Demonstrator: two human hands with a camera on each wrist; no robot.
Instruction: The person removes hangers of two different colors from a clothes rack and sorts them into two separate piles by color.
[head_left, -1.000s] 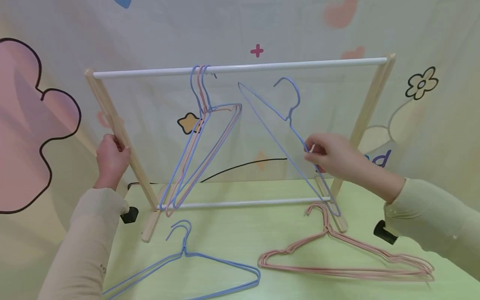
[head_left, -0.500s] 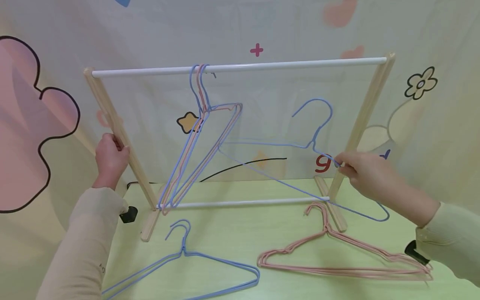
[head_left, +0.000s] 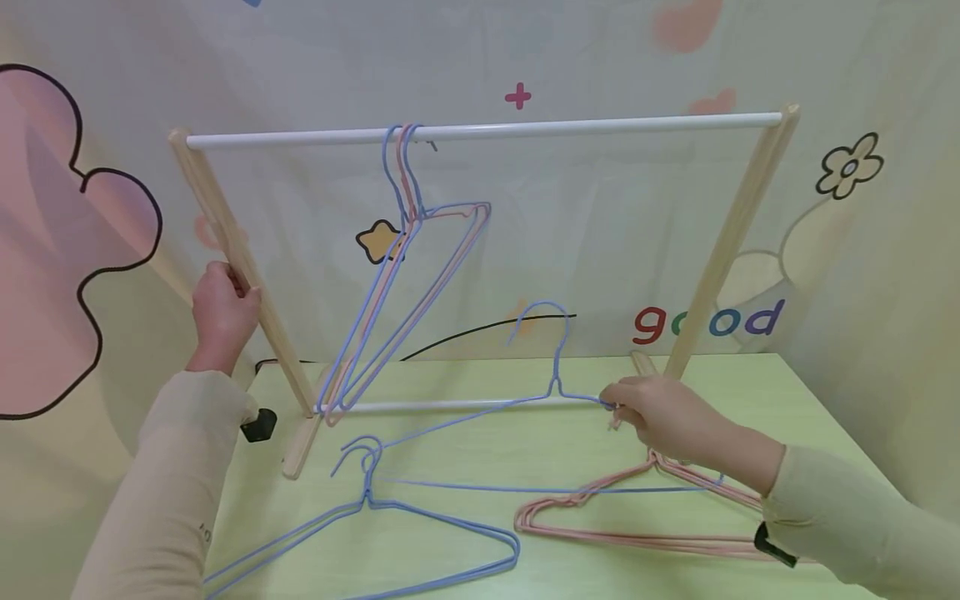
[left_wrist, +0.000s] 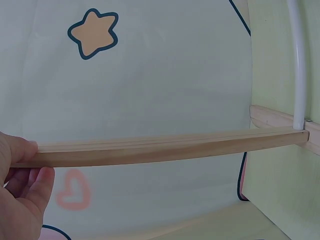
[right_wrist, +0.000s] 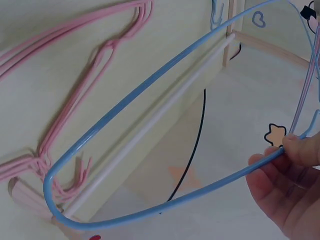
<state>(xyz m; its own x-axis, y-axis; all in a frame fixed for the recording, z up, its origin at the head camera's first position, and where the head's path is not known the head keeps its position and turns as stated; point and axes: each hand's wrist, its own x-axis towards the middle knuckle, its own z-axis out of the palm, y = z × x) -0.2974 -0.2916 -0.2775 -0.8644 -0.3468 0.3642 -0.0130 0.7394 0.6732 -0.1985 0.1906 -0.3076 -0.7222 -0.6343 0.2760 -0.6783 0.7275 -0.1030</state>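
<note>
My left hand (head_left: 225, 317) grips the left wooden post (left_wrist: 175, 151) of a small clothes rack, thumb and fingers on either side of it. With my right hand (head_left: 667, 421) I pinch a blue wire clothes hanger (right_wrist: 111, 115) by one shoulder, low in front of the rack, hook upward. In the head view its far end overlaps the hooks of a few blue hangers (head_left: 367, 498) lying front left. Behind and below my right hand lie several pink hangers (head_left: 570, 502), partly hidden by that hand and sleeve. Two blue hangers and a pink one (head_left: 414, 218) hang from the top bar.
The rack has a white top bar (head_left: 600, 127), a white lower bar (head_left: 450, 406) and a right wooden post (head_left: 731, 233). It stands on a pale green table (head_left: 750, 375). A printed curtain hangs close behind it.
My right hand first moved right, then came down and back left with the blue hanger, lowering it from near the top bar to about the lower bar. My left hand stays on the post.
</note>
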